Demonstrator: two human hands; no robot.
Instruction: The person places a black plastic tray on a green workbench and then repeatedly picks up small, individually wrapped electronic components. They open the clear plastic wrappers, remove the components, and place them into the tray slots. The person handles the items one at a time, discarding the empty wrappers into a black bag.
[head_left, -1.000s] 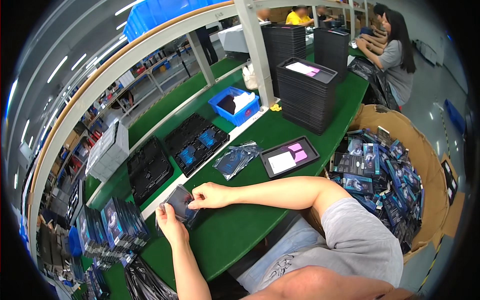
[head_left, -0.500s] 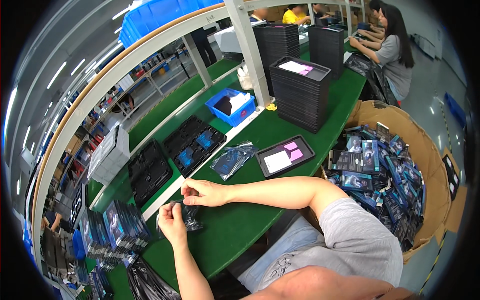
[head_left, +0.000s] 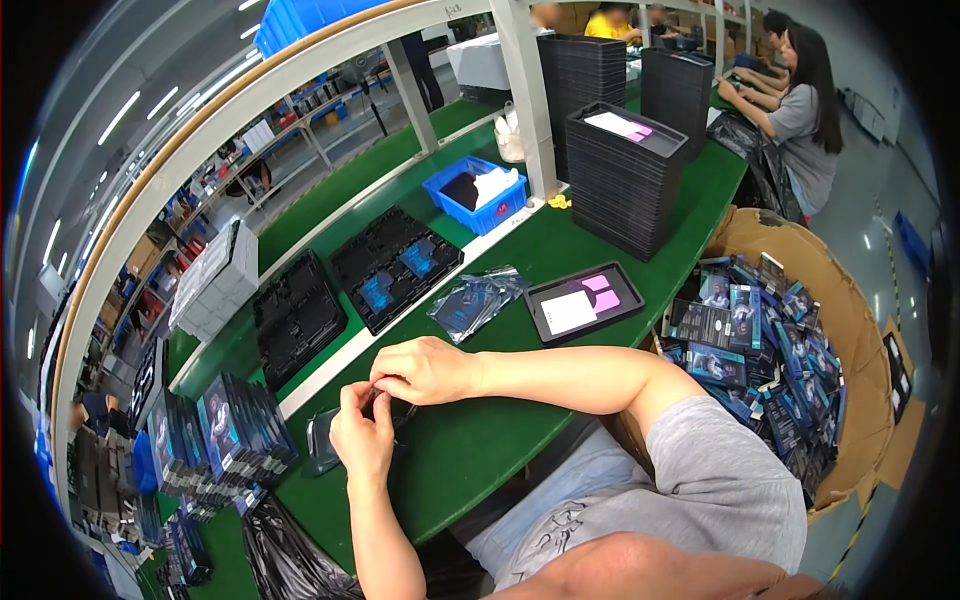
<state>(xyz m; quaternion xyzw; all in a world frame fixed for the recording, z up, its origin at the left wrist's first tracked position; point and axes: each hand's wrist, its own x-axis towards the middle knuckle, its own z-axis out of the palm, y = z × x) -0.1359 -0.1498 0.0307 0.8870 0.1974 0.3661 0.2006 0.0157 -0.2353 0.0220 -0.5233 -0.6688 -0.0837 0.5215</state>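
My left hand (head_left: 362, 432) and my right hand (head_left: 425, 370) meet over the green bench, fingertips pinched together on a small dark plastic bag. Most of the bag (head_left: 321, 442) is hidden behind my hands; its shiny dark end shows left of my left hand. What is inside cannot be made out. Beyond my right hand lie several clear bags with dark, blue-printed contents (head_left: 474, 303). To their right sits a shallow black tray (head_left: 553, 334) holding a white card and pink pieces.
Black moulded trays (head_left: 300, 318) lie behind a white strip. Stacks of dark printed boxes (head_left: 232, 430) stand at left. A blue bin (head_left: 490, 214) and tall black tray stacks (head_left: 628, 185) stand farther back. At right, a large carton (head_left: 862, 370) holds many boxes. Another person (head_left: 805, 125) sits beyond.
My hands have come closer together, the right one turning knuckles-up. The bag has shifted, its end now showing left of my left hand. The whole view has swung slightly.
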